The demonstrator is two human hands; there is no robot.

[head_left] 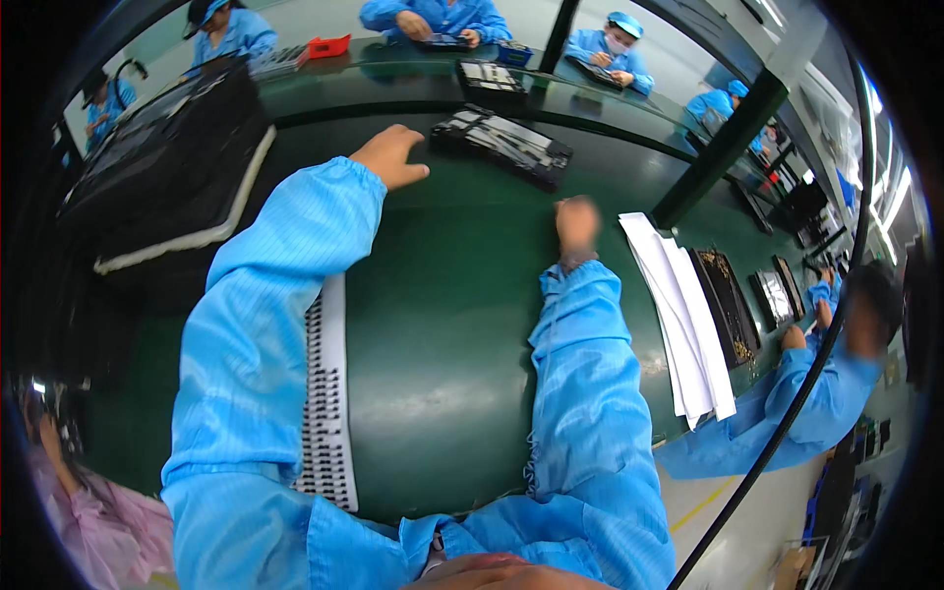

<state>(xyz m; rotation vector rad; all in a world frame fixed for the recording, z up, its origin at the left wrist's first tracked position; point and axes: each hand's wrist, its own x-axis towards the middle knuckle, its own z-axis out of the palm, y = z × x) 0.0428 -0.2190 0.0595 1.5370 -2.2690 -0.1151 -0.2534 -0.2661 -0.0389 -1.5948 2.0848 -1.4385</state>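
Left hand: at the far side of the worktop; thumb and fingers spread apart, gripping nothing visible; just beside the left end of the tray stack, contact not clear
Right hand: near the stack's right end, on its near side; fingers look curled but blurred, so I cannot tell whether they grip anything
Tray stack: black, at the far middle of the worktop, lying at a slant; silver-grey and dark flat pieces show in its top
Step in hand: probably a reach or a release at the stack, judging by the 2 hands near its 2 ends; 1 frame does not settle which
Next move calls for: if the stack is to be shifted, a hold at both ends and a level carry, since loose pieces could slide
Far trays and bins: another black tray holds pale flat pieces; a red bin stands far left, a blue bin far middle; contents of both unclear
Right side: white sheets; beyond them a black tray with gold-coloured bits
Left side: white strip with rows of small black parts, partly under the left sleeve
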